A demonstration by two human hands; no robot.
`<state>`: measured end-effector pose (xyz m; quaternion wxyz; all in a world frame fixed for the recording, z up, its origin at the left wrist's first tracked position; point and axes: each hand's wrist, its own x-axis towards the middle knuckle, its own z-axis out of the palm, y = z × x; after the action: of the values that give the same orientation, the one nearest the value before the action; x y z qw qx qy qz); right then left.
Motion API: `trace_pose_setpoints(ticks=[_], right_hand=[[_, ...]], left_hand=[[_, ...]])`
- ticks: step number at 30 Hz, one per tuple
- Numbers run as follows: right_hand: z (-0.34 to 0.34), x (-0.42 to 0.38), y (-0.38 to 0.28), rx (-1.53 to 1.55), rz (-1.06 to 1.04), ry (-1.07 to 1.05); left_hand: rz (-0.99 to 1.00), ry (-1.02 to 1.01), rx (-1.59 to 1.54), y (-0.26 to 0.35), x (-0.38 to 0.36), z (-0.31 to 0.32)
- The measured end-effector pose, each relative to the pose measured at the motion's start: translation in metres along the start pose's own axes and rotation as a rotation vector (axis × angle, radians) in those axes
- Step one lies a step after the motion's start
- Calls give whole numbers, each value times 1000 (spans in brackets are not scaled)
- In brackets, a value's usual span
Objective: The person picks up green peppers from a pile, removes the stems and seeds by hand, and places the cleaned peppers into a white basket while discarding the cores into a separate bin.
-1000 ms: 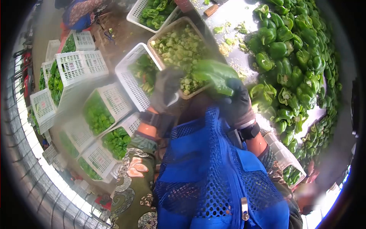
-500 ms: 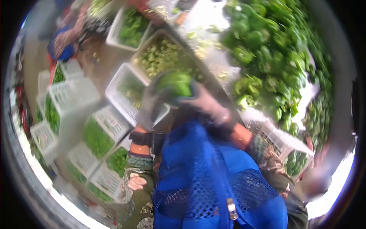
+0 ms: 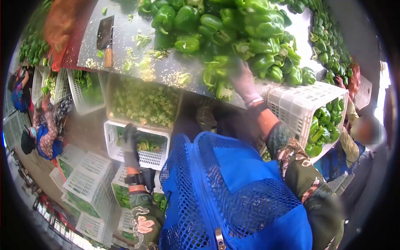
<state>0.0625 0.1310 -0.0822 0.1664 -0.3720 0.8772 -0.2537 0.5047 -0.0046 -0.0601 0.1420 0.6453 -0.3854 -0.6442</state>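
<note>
My left hand [image 3: 131,139], in a dark glove, is over the near side of a white crate [image 3: 111,143] with some green pieces in it. Its fingers stretch forward, and no pepper shows in them. My right hand [image 3: 245,85], in a pale glove, reaches to the front edge of a heap of green bell peppers [image 3: 260,25] on the metal table. Its fingertips are blurred and partly lost among the peppers, so I cannot tell whether they grip one. Cut peppers [image 3: 216,75] lie just left of this hand.
A cleaver [image 3: 105,37] lies on the metal table [image 3: 129,33] among seeds and scraps. Below the table edge stands a bin of pepper cores [image 3: 141,100]. A tipped white crate of peppers [image 3: 308,96] is at my right. Stacked crates [image 3: 87,179] and co-workers [image 3: 46,137] are at left.
The green pepper that was between my hands is gone from them. My hands have parted, the left over the white crate, the right out to the heap. The view has turned.
</note>
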Motion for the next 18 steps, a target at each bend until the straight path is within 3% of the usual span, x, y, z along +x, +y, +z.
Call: trace_pose_setpoints(ticks=[2, 4, 6, 8, 10, 13, 16, 18], right_hand=[[12, 25, -5, -197, 66, -85], [12, 43, -8, -297, 114, -216], [4, 56, -10, -300, 139, -377], [7, 58, 0, -299, 46, -363], [4, 60, 5, -285, 38, -401], [4, 56, 22, -173, 12, -266], [1, 43, 29, 202, -117, 40], [-13, 19, 21, 424, 0, 195]], left_hand=[[273, -216, 359, 14, 20, 64], [598, -371, 673, 66, 18, 144], [923, -370, 928, 93, 28, 214], [952, -361, 948, 90, 54, 280], [873, -278, 1263, 86, 78, 332], [710, -411, 1379, 99, 99, 354], [944, -393, 1129, 119, 93, 328], [1035, -335, 892, 130, 98, 305]])
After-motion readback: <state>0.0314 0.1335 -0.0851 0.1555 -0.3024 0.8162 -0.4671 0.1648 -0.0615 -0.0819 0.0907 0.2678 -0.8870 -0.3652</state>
